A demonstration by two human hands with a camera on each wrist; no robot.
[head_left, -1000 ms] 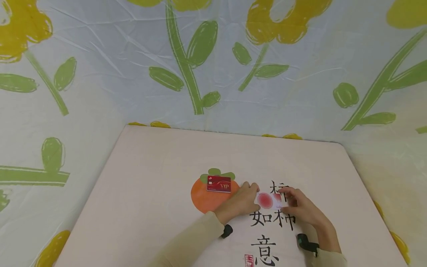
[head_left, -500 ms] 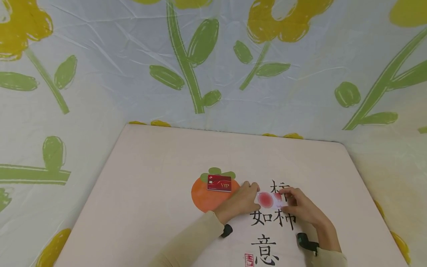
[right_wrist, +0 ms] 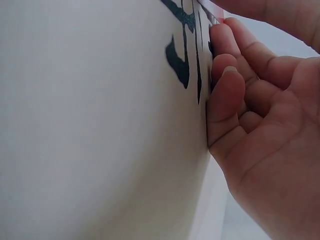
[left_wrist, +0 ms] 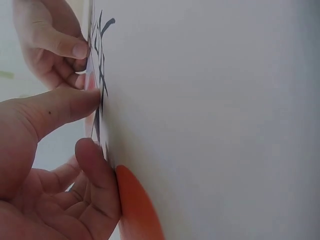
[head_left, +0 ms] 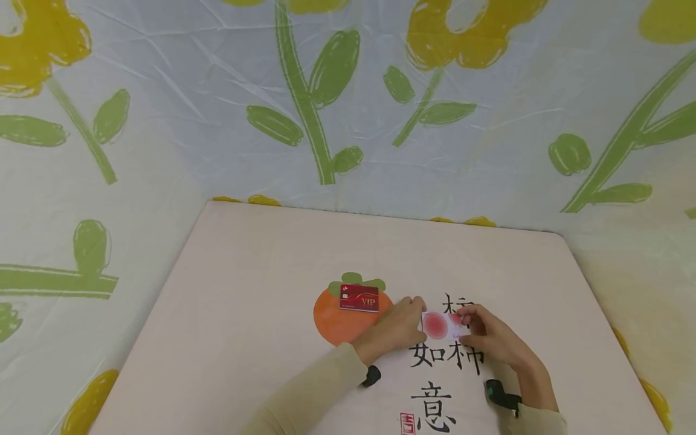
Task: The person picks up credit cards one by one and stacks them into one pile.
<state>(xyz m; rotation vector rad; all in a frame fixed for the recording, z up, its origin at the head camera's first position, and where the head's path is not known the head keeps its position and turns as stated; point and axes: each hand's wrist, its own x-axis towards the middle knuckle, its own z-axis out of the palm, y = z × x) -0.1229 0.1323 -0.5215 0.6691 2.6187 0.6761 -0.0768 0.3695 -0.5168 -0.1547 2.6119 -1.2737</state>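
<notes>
A small white card (head_left: 437, 326) with a pink-red round print lies flat or nearly flat over black brush characters on the pale table mat. My left hand (head_left: 396, 325) pinches its left end, thumb at the near edge and fingers at the far edge. At the right end, the thumb and forefinger of my right hand (head_left: 493, 339) hold the card the same way. In the left wrist view, the left thumb (left_wrist: 75, 104) is seen side-on, close against the mat. The right wrist view shows the curled fingers (right_wrist: 232, 92) beside the mat; the card is mostly hidden there.
A red VIP card (head_left: 359, 298) lies on the printed orange persimmon (head_left: 337, 320), just left of my left hand. The pale pink mat (head_left: 250, 260) reaches back to a flower-printed cloth (head_left: 217, 157). Dark camera mounts (head_left: 501, 396) sit at both wrists.
The head view has shifted slightly. Both hands keep their hold on the white card, and a little more of its right end shows between the right fingertips.
</notes>
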